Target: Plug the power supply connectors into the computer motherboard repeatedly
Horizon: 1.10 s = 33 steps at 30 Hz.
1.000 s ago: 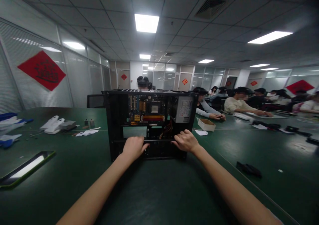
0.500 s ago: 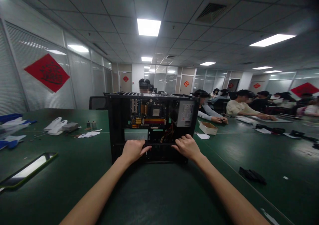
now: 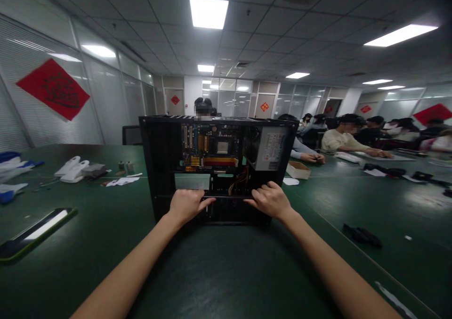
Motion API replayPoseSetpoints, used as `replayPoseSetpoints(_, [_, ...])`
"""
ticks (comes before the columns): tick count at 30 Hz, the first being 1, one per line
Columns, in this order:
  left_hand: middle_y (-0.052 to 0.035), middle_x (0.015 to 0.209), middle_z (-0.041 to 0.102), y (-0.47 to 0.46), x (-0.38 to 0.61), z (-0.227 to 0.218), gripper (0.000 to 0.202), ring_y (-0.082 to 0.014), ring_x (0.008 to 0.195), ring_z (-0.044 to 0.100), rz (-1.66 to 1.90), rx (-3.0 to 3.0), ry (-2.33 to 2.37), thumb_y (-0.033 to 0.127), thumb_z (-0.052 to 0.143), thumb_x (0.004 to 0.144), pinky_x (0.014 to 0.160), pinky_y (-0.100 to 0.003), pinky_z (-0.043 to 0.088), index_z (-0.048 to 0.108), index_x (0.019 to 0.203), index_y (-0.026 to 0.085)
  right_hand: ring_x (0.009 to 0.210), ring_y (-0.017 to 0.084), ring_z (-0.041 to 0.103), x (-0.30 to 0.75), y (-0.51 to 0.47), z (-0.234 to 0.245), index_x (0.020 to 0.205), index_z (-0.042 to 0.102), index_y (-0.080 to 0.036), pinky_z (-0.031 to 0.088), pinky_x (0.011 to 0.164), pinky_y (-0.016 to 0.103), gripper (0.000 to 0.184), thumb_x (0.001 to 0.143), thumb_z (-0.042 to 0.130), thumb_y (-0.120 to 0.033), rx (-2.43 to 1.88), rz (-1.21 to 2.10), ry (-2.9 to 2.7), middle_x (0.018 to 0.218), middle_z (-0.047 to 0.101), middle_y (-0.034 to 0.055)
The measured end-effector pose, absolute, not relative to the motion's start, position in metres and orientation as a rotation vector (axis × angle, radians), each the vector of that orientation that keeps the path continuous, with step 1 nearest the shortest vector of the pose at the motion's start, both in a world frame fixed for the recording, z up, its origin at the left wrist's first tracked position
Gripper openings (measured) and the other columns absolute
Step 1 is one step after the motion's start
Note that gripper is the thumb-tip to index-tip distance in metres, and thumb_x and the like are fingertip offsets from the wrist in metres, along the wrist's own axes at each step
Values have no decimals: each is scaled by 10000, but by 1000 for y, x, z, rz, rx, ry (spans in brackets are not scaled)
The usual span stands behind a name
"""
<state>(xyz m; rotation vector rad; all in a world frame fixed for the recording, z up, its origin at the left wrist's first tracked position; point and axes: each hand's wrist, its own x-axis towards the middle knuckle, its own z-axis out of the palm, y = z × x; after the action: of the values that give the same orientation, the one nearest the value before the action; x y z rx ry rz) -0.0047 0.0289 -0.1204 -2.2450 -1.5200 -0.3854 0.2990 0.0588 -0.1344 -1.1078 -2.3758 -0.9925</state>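
Note:
A black computer case (image 3: 150, 168) stands on the green table straight ahead with its open side facing me. Inside it are a motherboard (image 3: 197, 142), a grey power supply (image 3: 271, 149) at the upper right and loose cables (image 3: 239, 181). A dark crossbar (image 3: 226, 197) runs across the lower part of the opening. My left hand (image 3: 187, 205) is closed over the bar's left part, thumb stretched inward. Farther right on the same bar, my right hand (image 3: 271, 200) is closed too, its thumb pointing toward the left one. The fingertips of both hands are hidden behind the bar.
On the green table (image 3: 226, 272), a tablet-like device (image 3: 37, 234) with a green edge lies left. White objects (image 3: 72, 169) and small metal parts (image 3: 125, 167) sit behind it. To the right are an open box (image 3: 298, 169) and a black item (image 3: 362, 235). Several people sit beyond.
The case looks larger, its top edge wider and leaning more toward me. Both hands have stayed on the crossbar. My view has tilted slightly downward.

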Motion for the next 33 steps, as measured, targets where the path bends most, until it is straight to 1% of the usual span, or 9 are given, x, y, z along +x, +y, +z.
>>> replayPoseSetpoints(4, [-156,768,723,27,0,-111,684,-312,718,699,-277,-2274,-1543,673,280,934,613,-352,472,706,846,144,657,190,544,294,53,-131,720,656,-163,259,743,346,481,984,432,-496,-1146,-970,-2359,673,675,92])
replayPoseSetpoints(8, [-166,802,719,25,-1,-103,585,-310,764,700,-184,-2333,-1558,663,452,887,643,-342,482,698,869,133,641,189,548,294,54,-132,694,650,-168,265,742,347,500,986,425,-506,-1115,-1064,-2320,630,650,80])
replayPoseSetpoints(16, [-144,874,727,23,-5,-99,266,-336,835,698,-132,-2419,-1497,402,701,799,679,-380,509,697,923,167,649,198,591,288,45,-126,675,670,-156,290,741,362,557,987,401,-531,-1241,-967,-2332,651,677,100])
replayPoseSetpoints(20, [-131,853,724,24,-6,-99,230,-325,833,701,-150,-2444,-1506,354,714,788,690,-375,514,685,927,174,708,209,639,258,47,-106,755,704,-171,321,686,340,535,1010,351,-481,-1418,-613,-2285,781,722,99])
replayPoseSetpoints(22, [-129,839,725,24,-7,-100,225,-330,821,703,-160,-2443,-1507,355,714,786,680,-380,516,684,918,175,753,212,660,241,60,-99,853,722,-192,339,645,315,478,1004,365,-470,-1476,-298,-2306,860,737,97])
replayPoseSetpoints(24, [-130,838,728,24,-7,-101,231,-339,810,703,-163,-2436,-1504,356,713,784,667,-389,517,682,922,173,789,218,668,228,80,-96,866,734,-190,369,647,300,439,988,408,-458,-1523,39,-2384,886,740,107])
replayPoseSetpoints(27, [-125,846,733,23,-8,-100,237,-337,795,703,-160,-2430,-1516,364,708,790,644,-386,514,676,923,170,791,213,669,222,109,-101,877,744,-158,415,667,290,391,983,430,-363,-1666,466,-2412,901,738,115])
replayPoseSetpoints(30, [-113,857,735,22,-9,-98,229,-317,784,704,-146,-2449,-1536,368,704,797,631,-366,507,669,918,177,795,202,663,226,123,-107,914,746,-161,434,674,284,289,951,488,-287,-1685,592,-2428,920,734,95])
replayPoseSetpoints(33, [-107,855,734,22,-10,-97,210,-299,767,701,-127,-2461,-1555,364,696,805,623,-349,497,665,905,182,783,207,644,230,124,-110,924,728,-157,441,666,295,264,917,546,-348,-1569,644,-2501,931,723,90])
